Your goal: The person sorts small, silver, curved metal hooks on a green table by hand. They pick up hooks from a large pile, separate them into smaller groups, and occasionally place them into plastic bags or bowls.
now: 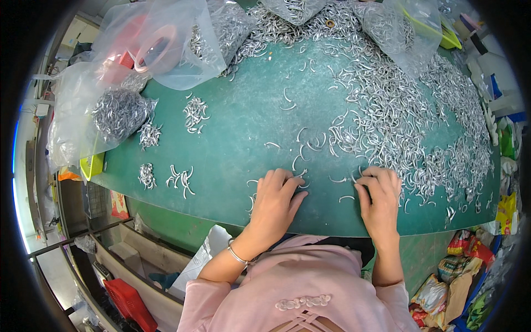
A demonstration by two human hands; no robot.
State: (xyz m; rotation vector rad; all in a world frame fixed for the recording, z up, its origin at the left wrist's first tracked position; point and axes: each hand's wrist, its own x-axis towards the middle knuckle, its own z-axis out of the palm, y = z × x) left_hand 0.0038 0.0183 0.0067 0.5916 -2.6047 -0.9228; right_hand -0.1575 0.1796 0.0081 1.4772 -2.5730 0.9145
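Observation:
My left hand [278, 199] rests low over the green tabletop [240, 116], its fingers bent at a few curved silvery metal pieces [305, 172]. Whether a piece lies between its fingertips is unclear. Opposite it, my right hand [378, 195] has its thumb and forefinger close to another curved metal piece [354, 175]; contact is hard to make out. Beside and beyond that hand spreads a large heap of such pieces [386, 112]. Loose ones lie between the hands. Small separate piles [195, 114] sit on the left part of the table, among them a looser group [181, 179].
Clear plastic bags of metal pieces [118, 112] stand at the left and far edges. A pink plastic container [155, 47] shows through plastic at the back left. Yellow-green baskets [92, 166] are at the edges. Below left are drawers and a red basket [129, 305]; packets lie lower right.

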